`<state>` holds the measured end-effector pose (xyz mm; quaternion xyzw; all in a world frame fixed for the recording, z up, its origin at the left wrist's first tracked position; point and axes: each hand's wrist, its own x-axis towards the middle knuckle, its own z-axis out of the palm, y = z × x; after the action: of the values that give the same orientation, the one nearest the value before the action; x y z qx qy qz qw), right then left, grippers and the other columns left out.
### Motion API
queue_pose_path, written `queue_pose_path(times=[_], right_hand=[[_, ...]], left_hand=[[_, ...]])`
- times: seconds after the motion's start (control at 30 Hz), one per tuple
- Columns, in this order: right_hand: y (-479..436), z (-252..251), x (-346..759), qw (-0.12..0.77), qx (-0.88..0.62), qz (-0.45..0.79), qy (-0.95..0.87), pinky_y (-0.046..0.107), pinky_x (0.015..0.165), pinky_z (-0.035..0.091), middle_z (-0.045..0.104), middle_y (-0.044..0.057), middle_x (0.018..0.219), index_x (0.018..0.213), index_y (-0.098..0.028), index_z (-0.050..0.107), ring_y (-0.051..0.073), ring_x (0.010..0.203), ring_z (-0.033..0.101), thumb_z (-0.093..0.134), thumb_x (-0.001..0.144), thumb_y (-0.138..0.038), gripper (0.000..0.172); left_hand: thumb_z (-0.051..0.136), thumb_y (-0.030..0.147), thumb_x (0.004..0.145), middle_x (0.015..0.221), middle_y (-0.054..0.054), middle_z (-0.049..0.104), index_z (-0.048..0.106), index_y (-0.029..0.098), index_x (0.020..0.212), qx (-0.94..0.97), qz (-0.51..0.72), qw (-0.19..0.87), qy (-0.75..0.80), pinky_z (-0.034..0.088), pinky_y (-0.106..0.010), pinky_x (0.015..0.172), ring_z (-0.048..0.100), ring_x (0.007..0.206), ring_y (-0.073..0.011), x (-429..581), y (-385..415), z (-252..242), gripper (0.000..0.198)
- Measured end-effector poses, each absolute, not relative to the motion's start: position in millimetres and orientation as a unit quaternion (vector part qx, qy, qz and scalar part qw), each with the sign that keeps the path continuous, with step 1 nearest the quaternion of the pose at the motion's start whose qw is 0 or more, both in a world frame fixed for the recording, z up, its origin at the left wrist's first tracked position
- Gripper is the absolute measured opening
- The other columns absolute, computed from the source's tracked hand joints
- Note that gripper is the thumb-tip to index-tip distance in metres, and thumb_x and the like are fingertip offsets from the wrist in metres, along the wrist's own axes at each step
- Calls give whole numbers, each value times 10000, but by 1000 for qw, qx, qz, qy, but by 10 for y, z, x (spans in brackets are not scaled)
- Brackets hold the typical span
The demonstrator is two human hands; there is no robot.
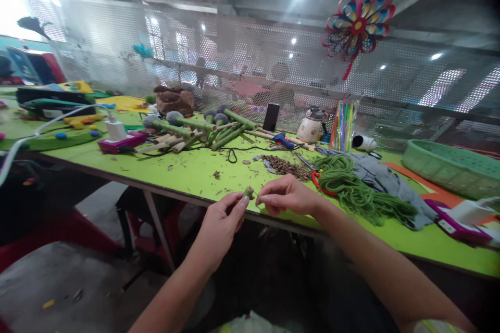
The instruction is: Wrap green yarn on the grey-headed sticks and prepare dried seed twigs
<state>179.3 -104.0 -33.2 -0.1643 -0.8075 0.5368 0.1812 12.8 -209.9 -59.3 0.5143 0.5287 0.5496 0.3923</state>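
Observation:
Between the thumb and fingers of my left hand (226,216) is a small green piece (249,192) with a brownish top; its exact kind is not clear. Just to its right, my right hand (287,195) is closed in a pinch. A thin strand seems to run from the green piece toward those fingertips, but it is too fine to name. Both hands are over the front edge of the green table (128,171). Beyond my right hand lie a hank of green yarn (351,187), red-handled scissors (322,186) and a heap of small brown bits (287,165).
Green-wrapped sticks with grey heads (187,124) are piled at the back. A blue glue gun (283,140), phone (271,117) and kettle (311,125) stand behind. Pink power strips (121,143) with cables lie at both sides. A green basket (449,166) is at right.

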Motion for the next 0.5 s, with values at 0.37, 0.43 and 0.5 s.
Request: queue_pose_path(times=[0.37, 0.43, 0.5], right_hand=[[-1051, -326, 1788, 184, -158, 536, -809, 167, 446, 365, 563, -9, 539, 863, -77, 665, 47, 437, 438, 588, 835, -366, 301], [-1052, -327, 1789, 184, -153, 535, -810, 169, 448, 366, 564, -9, 542, 863, -78, 665, 47, 436, 434, 585, 837, -369, 302], [-1051, -332, 1791, 185, -151, 532, -812, 169, 451, 367, 567, -9, 543, 866, -78, 665, 47, 438, 433, 584, 839, -365, 300]], left_hand=[[554, 432, 808, 665, -29, 643, 536, 146, 1050, 473, 550, 459, 513, 414, -230, 490, 595, 534, -151, 195, -2071, -659, 375], [551, 442, 812, 560, 12, 592, 534, 144, 1103, 475, 546, 447, 526, 383, -219, 461, 533, 450, -123, 199, -2071, -674, 417], [580, 439, 795, 509, 42, 528, 567, 137, 1123, 479, 550, 420, 541, 334, -203, 438, 443, 412, -90, 185, -2067, -689, 447]])
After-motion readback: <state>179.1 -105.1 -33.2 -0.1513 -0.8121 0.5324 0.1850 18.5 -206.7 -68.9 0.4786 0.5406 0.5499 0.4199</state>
